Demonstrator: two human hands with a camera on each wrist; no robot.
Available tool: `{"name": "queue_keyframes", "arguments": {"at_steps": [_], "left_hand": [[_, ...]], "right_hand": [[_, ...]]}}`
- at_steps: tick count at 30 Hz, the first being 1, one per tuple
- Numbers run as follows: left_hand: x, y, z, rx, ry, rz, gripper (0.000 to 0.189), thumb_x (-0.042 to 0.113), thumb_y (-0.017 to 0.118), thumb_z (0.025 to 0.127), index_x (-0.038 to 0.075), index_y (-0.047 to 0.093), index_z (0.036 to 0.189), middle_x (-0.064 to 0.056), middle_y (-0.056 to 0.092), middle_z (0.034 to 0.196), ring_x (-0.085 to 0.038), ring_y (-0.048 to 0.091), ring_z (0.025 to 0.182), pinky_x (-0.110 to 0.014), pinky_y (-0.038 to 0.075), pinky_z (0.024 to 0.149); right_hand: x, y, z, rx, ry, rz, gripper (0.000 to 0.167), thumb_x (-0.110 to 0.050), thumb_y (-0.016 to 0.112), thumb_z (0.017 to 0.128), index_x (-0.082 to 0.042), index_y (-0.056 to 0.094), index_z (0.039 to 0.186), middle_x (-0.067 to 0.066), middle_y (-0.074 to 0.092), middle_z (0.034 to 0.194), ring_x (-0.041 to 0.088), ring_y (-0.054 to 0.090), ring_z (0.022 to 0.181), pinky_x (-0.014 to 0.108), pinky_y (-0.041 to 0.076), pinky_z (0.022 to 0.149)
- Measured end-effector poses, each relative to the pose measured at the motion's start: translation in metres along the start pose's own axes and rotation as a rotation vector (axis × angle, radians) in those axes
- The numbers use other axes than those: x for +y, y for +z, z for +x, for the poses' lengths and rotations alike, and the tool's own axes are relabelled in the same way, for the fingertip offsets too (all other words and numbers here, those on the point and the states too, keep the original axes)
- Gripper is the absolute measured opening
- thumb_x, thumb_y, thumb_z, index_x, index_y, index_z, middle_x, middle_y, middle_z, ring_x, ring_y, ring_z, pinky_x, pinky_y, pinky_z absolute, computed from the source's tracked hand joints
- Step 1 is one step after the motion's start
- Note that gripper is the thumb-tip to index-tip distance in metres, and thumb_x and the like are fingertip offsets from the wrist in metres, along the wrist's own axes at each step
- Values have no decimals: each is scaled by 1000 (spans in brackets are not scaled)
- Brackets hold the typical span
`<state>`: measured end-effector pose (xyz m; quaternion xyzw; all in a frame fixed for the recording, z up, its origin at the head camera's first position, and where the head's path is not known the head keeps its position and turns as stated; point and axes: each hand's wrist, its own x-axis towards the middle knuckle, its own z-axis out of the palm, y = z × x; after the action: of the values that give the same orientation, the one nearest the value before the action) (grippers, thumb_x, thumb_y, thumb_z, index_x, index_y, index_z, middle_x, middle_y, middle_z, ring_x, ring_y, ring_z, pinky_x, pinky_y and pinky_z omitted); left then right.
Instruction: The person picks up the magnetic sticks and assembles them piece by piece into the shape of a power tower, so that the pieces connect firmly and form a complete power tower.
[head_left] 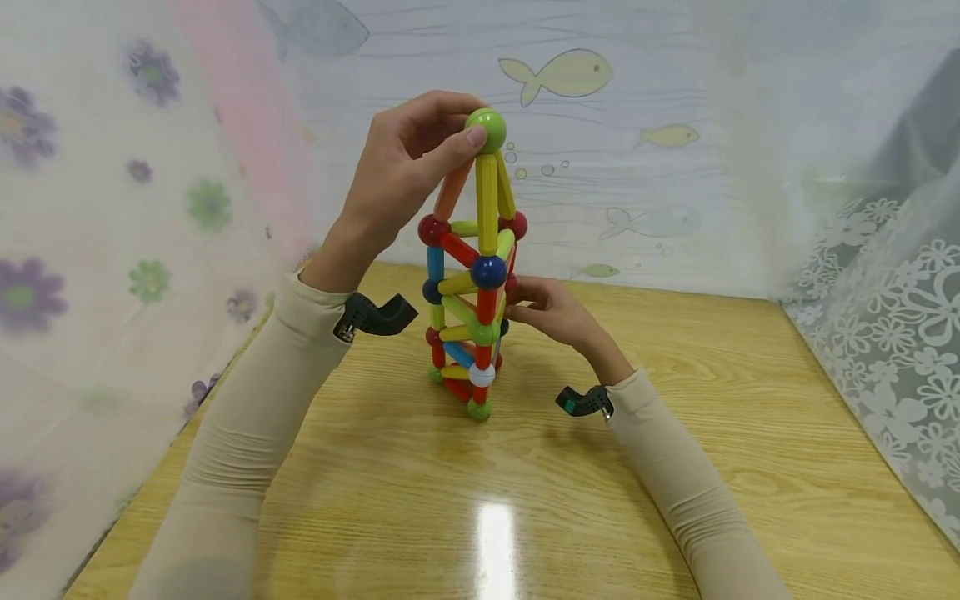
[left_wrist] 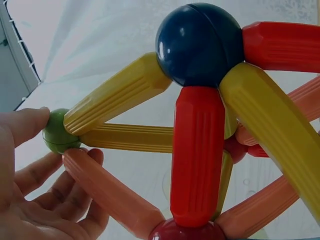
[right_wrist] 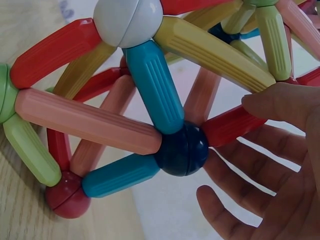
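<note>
A tall tower of magnetic building rods and balls (head_left: 486, 308) stands upright on the table, narrowing to a green ball (head_left: 491, 131) at its peak. My left hand (head_left: 408, 158) pinches that ball between thumb and fingers. Two yellow rods and an orange rod (left_wrist: 112, 195) meet at the ball in the left wrist view. Lower down, at the tower's right side, my right hand (head_left: 553, 310) holds the frame, its thumb and fingers about a red rod (right_wrist: 235, 125). A dark blue ball (right_wrist: 184, 149) sits close to these fingers. In the head view the tower partly hides the right fingertips.
The wooden table (head_left: 637, 467) extends around the tower. A curtain printed with fish (head_left: 570, 75) hangs behind it, a flowered curtain (head_left: 150, 175) borders the left, and lace cloth (head_left: 900, 358) lines the right. Each wrist carries a small black camera mount (head_left: 382, 315).
</note>
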<state>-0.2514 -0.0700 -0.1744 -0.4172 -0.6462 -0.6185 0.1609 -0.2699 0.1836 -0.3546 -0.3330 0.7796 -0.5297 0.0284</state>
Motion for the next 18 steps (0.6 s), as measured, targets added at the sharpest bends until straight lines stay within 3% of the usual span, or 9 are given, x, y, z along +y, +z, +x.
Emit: {"name": "queue_keyframes", "arguments": {"at_steps": [12, 18], "left_hand": [[5, 2, -3, 51, 20, 90, 21, 7, 69, 99, -3, 72, 117, -12, 67, 109, -23, 70, 109, -37, 54, 97], [4, 2, -7, 39, 15, 91, 28, 10, 66, 101, -2, 68, 125, -13, 66, 112, -25, 69, 108, -37, 54, 97]], "right_hand": [[1, -2, -1, -3, -2, -6, 32, -4, 63, 103, 0, 65, 135, 12, 68, 121, 30, 63, 114, 42, 55, 94], [0, -2, -2, -2, -4, -14, 31, -5, 63, 104, -1, 66, 134, 11, 69, 119, 28, 63, 113, 42, 55, 94]]}}
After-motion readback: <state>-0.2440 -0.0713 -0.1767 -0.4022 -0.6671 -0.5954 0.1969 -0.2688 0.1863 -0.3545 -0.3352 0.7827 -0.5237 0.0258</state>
